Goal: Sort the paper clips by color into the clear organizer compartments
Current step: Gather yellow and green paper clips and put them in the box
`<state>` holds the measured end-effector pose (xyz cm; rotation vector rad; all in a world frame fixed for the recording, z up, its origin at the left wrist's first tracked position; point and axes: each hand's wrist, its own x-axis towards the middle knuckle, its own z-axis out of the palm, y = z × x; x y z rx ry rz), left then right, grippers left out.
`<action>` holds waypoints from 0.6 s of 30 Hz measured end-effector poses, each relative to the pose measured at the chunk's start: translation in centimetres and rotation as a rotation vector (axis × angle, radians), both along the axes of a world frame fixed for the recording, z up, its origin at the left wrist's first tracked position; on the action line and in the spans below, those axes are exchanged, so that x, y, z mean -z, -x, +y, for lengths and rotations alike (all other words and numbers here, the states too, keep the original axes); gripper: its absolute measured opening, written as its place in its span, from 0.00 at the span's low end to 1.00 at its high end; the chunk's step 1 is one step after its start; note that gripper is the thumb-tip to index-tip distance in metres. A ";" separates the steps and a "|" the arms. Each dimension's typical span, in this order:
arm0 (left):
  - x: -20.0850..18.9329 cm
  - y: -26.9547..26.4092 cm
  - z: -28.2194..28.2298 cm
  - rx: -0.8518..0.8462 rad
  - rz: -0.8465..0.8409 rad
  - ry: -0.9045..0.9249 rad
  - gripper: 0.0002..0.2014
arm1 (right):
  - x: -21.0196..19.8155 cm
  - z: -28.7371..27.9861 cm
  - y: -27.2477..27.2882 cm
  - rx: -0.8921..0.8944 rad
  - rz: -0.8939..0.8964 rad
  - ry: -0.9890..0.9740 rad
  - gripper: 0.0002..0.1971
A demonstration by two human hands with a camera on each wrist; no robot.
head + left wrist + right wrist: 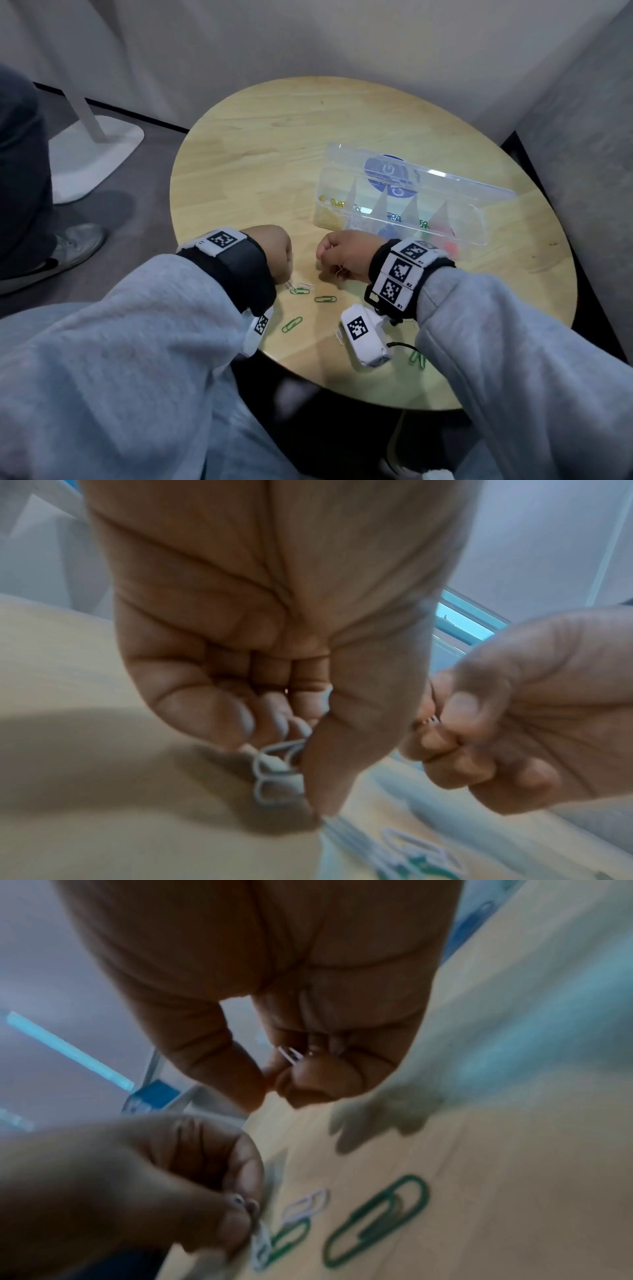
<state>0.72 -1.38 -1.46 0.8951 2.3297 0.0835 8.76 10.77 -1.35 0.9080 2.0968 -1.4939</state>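
On the round wooden table [260, 144] my left hand [274, 253] curls down over a small pile of white and green paper clips [299, 287]; in the left wrist view its fingers hold several white clips [274, 769]. My right hand [339, 253] is curled too, and the right wrist view shows a small pale clip [290, 1053] pinched in it. Green clips [325, 299] [292, 324] [377, 1218] and a white clip [339, 335] lie loose near the front edge. The clear organizer [476, 219] stands open behind my right hand, with yellow, white, blue, green and red clips in separate compartments.
The organizer's lid [445, 178] leans open toward the back. Another green clip [418, 358] lies at the table's front right edge. A person's leg and shoe [65, 243] and a white stand base [96, 150] are on the floor to the left.
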 end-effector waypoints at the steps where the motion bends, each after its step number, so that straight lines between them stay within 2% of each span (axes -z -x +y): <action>1: -0.1 0.2 0.0 -0.012 -0.012 -0.012 0.10 | -0.1 -0.2 0.0 -0.141 -0.012 -0.173 0.08; 3: -0.8 0.8 -0.2 -0.039 -0.050 -0.047 0.07 | -0.3 -0.9 0.2 -0.380 -0.024 -0.455 0.07; 6: -2.6 2.6 -1.0 -0.130 -0.143 -0.144 0.02 | 0.0 -1.6 0.7 -0.540 -0.020 -0.515 0.10; 8: -3.7 3.7 -1.8 -0.226 -0.205 -0.240 0.05 | 0.3 -1.8 1.0 -0.604 -0.032 -0.560 0.10; 11: -4.4 4.5 -2.6 -0.386 -0.382 -0.426 0.10 | 0.5 -1.6 1.0 -0.608 -0.032 -0.615 0.07; 14: -4.2 3.8 -2.0 -0.537 -0.483 -0.488 0.09 | 0.7 -1.4 0.8 -0.630 -0.039 -0.636 0.02; 16: -3.8 2.8 -1.2 -0.520 -0.502 -0.410 0.05 | 0.7 -1.4 0.5 -0.616 -0.062 -0.665 0.04; 18: -3.1 1.9 -0.7 -0.310 -0.430 -0.242 0.03 | 0.5 -1.0 0.1 -0.561 -0.093 -0.648 0.08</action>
